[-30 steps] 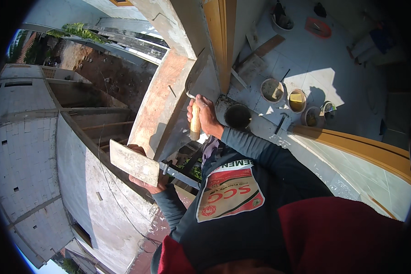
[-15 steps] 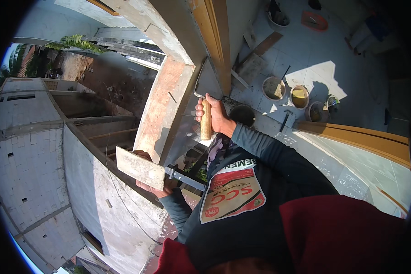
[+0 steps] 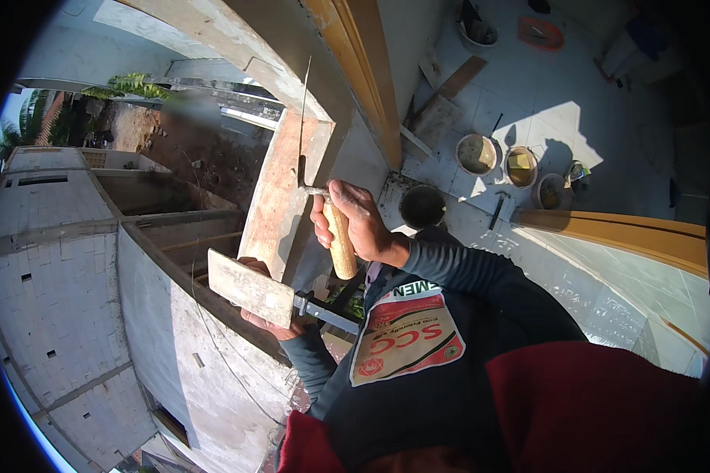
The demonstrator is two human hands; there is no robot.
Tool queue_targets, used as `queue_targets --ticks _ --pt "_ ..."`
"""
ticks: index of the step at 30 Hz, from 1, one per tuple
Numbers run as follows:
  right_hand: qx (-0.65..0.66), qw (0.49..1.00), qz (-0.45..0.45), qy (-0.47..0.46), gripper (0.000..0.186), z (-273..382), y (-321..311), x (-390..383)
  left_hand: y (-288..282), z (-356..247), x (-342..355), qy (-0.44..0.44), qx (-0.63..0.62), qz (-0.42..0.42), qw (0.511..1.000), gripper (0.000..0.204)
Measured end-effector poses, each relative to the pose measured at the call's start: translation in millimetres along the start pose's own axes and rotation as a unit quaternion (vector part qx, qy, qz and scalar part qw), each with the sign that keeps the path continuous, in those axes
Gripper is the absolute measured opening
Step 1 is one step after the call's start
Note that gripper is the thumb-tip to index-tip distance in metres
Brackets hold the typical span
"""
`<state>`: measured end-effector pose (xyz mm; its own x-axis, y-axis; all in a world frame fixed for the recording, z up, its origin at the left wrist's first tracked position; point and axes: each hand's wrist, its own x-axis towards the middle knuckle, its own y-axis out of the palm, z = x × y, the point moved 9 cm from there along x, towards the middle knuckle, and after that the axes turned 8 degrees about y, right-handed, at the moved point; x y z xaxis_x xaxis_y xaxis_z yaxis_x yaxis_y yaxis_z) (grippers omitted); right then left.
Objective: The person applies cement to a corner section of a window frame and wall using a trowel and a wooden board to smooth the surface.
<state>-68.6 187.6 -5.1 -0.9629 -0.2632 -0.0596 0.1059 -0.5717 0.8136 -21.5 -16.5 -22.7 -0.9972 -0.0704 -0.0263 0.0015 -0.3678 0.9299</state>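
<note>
My right hand [image 3: 356, 225] is wrapped round the wooden handle of a trowel [image 3: 338, 240]. Its metal blade, seen almost edge-on as a thin line, points away over a rough concrete ledge [image 3: 280, 197]. Lower and to the left, my left hand [image 3: 274, 325] grips a small rectangular board [image 3: 250, 288] smeared with dried plaster. The board hides most of that hand; only fingers and part of the palm show at its edges. A dark bar [image 3: 331, 315] lies between the board and my printed apron [image 3: 409, 339].
An orange-brown wooden frame [image 3: 355, 63] rises beside the ledge. Indoors, a dark bucket [image 3: 422, 206] stands near my right forearm, with several pale buckets [image 3: 476, 155] beyond. A hammer-like tool [image 3: 497, 210] lies nearby. Block walls [image 3: 63, 284] drop away left. Another person [image 3: 619, 59] is far right.
The trowel has come away from the wall beside the frame, moved left and nearer me, and its blade has turned edge-on. My left hand and the board are nearly where they were.
</note>
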Motion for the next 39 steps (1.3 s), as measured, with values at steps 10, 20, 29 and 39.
queue_targets --ticks 10,20,29,39 --pt "-0.187 0.967 -0.170 0.003 0.039 -28.5 -156.7 -7.2 3.1 -5.1 0.0 0.003 0.057 0.000 0.998 0.071" --pt "-0.399 0.894 -0.148 -0.140 0.044 45.9 -143.9 37.3 4.8 6.0 -4.5 0.006 0.027 -0.027 0.999 0.068" --pt "-0.431 0.872 -0.172 -0.156 0.036 38.6 -159.1 62.0 10.6 42.5 -0.3 -0.032 0.031 -0.039 0.998 0.064" --pt "-0.457 0.868 -0.174 -0.081 0.035 -20.8 -228.8 74.9 0.9 20.6 -15.6 -0.015 0.044 -0.071 0.996 0.079"
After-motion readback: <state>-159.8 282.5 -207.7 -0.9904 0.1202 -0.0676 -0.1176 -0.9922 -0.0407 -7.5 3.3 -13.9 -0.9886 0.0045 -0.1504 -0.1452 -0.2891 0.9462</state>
